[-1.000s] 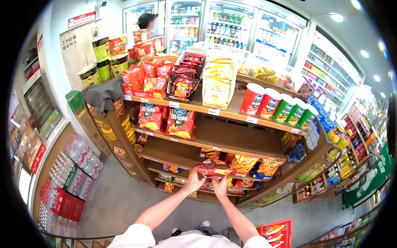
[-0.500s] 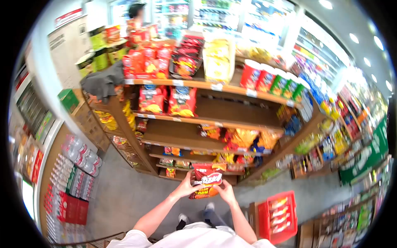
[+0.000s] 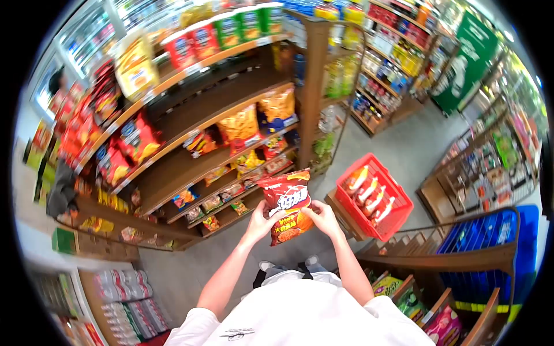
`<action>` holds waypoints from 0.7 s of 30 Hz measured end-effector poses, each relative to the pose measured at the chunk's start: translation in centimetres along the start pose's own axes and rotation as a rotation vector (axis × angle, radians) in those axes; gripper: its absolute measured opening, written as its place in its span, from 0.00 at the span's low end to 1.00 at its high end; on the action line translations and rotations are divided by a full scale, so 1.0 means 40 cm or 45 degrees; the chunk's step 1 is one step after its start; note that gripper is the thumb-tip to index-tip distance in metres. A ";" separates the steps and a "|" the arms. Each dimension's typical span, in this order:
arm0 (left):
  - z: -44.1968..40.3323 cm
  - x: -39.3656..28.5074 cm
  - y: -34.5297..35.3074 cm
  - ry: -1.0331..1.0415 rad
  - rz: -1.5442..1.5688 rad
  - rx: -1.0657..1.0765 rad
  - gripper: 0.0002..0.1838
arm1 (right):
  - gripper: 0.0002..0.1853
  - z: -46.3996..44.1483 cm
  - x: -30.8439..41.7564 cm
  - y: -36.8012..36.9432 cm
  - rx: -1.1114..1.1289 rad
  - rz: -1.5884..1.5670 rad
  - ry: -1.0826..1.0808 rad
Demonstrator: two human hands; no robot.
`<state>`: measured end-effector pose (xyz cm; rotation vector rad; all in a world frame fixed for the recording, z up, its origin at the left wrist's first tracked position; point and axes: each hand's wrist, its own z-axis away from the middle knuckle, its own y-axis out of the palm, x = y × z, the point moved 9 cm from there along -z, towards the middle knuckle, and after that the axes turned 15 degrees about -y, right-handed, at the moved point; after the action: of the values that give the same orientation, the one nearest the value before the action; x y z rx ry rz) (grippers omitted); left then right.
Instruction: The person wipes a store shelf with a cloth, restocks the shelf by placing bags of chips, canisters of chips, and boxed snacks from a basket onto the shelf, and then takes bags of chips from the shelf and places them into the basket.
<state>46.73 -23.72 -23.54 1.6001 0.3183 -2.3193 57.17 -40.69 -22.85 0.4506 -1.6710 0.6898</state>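
A dark red snack bag (image 3: 292, 199) with white and yellow lettering is held upright in front of my chest. My left hand (image 3: 261, 224) grips its left edge, thumb across the front. On the opposite edge, my right hand (image 3: 324, 219) pinches the bag with its thumb on the front. The fingers behind the bag are hidden. To the right of my right hand is a red shopping basket (image 3: 398, 220), with several red, white and orange packets (image 3: 369, 193) in a row inside.
A brown snack shelf (image 3: 213, 98) stands ahead and to the left, holding chip bags (image 3: 239, 127) and canisters (image 3: 203, 41). Cardboard boxes (image 3: 341, 216) sit beside the basket. Bottle packs (image 3: 124, 285) stand lower left. Blue crates (image 3: 482, 233) and another rack are at right.
My view has turned right, so the shelf shifts left and the basket appears closer. Both hands still hold the snack bag, which now shows its front more fully.
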 end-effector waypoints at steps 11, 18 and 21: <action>-0.068 0.085 0.431 -0.287 -0.114 0.315 0.33 | 0.23 0.203 -0.168 -0.376 -0.314 0.071 0.253; -0.124 0.058 0.590 -0.422 -0.231 0.600 0.34 | 0.23 0.274 -0.231 -0.482 -0.514 -0.031 0.289; -0.168 0.047 0.677 -0.294 -0.288 0.724 0.38 | 0.23 0.296 -0.254 -0.550 -0.719 -0.101 0.237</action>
<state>61.95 -46.75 -27.90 1.5554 -0.2535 -2.9208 64.47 -65.73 -29.74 0.0455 -1.5760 0.1740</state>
